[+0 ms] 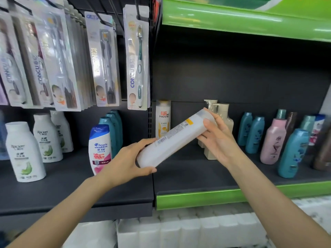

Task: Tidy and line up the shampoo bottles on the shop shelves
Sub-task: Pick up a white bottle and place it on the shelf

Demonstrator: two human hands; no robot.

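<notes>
You hold a white plastic shampoo bottle with a barcode label (172, 138) in both hands, tilted, cap end up to the right, above the dark grey shelf (193, 174). Your left hand (129, 162) curls around its base; your right hand (217, 138) grips the cap end. Behind it stands an upright white Pantene bottle (163, 119). Two beige pump bottles (226, 113) stand behind your right hand. Teal bottles (293, 153) and a pink bottle (273, 141) stand further right.

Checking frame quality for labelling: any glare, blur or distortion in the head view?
Head view: strong glare on the toothbrush packs and green shelf strip; wide-angle bending at the edges; held white bottle slightly soft, its print unreadable; Pantene bottle legible.
</notes>
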